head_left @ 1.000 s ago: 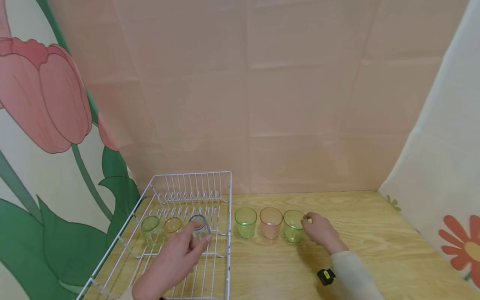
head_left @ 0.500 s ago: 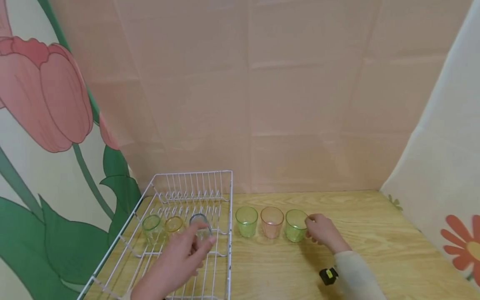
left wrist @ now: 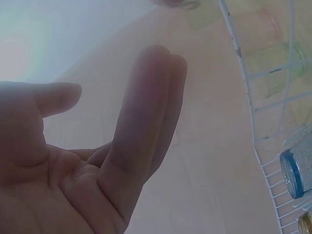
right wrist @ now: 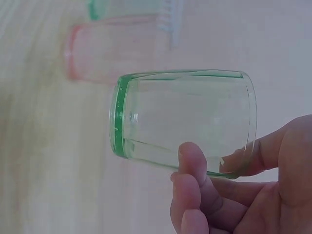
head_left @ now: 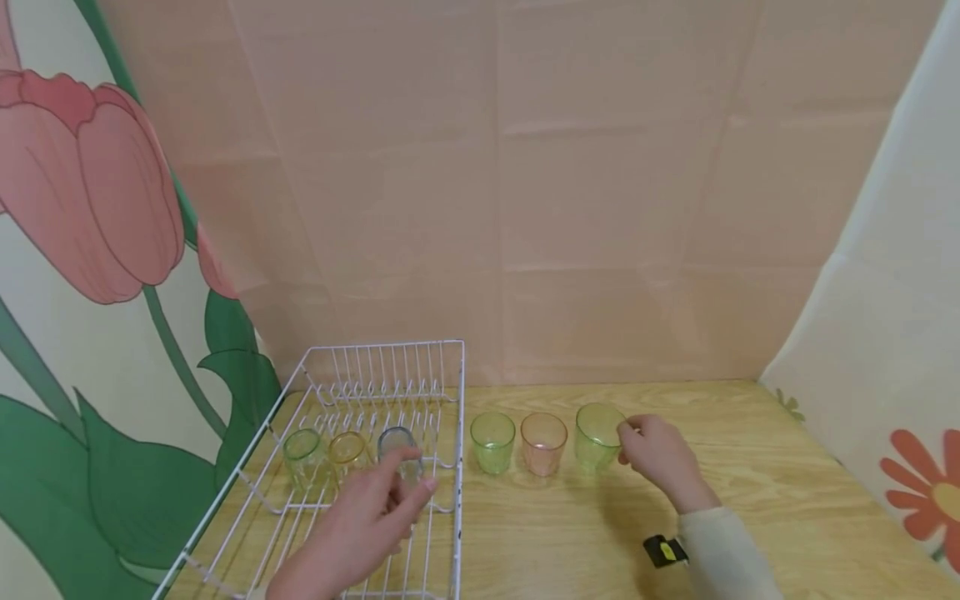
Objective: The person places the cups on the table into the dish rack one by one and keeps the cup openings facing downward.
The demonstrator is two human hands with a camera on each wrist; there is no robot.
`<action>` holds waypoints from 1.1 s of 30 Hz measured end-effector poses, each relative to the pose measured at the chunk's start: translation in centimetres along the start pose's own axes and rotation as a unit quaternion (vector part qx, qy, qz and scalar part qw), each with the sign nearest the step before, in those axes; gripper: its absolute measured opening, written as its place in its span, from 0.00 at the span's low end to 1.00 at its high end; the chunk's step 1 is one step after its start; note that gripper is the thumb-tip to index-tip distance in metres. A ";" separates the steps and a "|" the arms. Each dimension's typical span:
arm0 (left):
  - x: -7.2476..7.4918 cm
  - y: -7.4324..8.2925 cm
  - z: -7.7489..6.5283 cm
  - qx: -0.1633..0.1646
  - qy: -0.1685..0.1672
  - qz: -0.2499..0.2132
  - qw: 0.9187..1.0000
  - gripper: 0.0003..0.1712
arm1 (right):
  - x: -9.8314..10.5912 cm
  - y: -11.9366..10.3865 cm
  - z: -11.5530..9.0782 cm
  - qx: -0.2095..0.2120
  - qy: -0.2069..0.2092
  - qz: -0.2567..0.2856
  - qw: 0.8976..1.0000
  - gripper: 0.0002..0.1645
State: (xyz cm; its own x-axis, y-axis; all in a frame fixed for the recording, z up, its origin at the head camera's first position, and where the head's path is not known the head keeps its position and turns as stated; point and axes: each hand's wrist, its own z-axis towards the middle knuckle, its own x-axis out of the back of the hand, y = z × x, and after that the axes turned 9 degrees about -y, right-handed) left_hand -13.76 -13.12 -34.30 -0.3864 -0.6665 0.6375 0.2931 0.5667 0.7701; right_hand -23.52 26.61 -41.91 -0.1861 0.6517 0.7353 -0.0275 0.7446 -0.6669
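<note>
My right hand (head_left: 660, 462) pinches a green glass (head_left: 598, 437) at its rim, thumb on one side and fingertips on the other. The right wrist view shows this glass (right wrist: 183, 122) held above the table, its thick green base pointing left. My left hand (head_left: 356, 521) is over the dish rack (head_left: 459, 533), beside a blue-rimmed glass (head_left: 394, 440). In the left wrist view the left hand (left wrist: 112, 161) has nothing in its grasp, with thumb apart from two straight fingers. A pink glass (head_left: 543, 450) and another green glass (head_left: 492, 450) stand upright on the table.
In the rack, a green-tinted glass (head_left: 303, 458) and an amber glass (head_left: 348, 450) stand left of the blue-rimmed one. The wooden table (head_left: 540, 542) meets a pink cloth backdrop (head_left: 600, 208). A black device (head_left: 665, 550) sits at the right wrist.
The right hand has taken hold of the rightmost green glass and raised it off the table, slightly rightward. The left hand's thumb and index finger have drifted slightly right and down.
</note>
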 end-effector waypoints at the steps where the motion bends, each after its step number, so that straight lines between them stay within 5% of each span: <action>1: 0.0 0.1 0.0 -0.001 -0.001 0.000 1.000 0.36 | -0.2 -1.1 -0.3 -0.013 0.012 -0.015 1.000 0.34; 13: -1.3 1.0 0.5 -0.040 0.013 0.069 0.997 0.31 | -0.7 -8.5 -4.0 0.022 0.049 0.021 0.998 0.21; 33: -3.0 2.2 1.4 -0.063 0.016 0.065 0.996 0.34 | -3.5 -12.3 -6.0 0.107 0.011 0.064 0.992 0.14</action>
State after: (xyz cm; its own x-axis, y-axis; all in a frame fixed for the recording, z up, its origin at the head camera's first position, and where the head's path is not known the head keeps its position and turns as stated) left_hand -13.16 -9.20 -34.56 -0.3102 -0.6080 0.7308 0.4475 0.5849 0.6765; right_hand -16.61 16.06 -35.52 -0.1809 0.7433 0.6440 -0.2132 0.6096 -0.7635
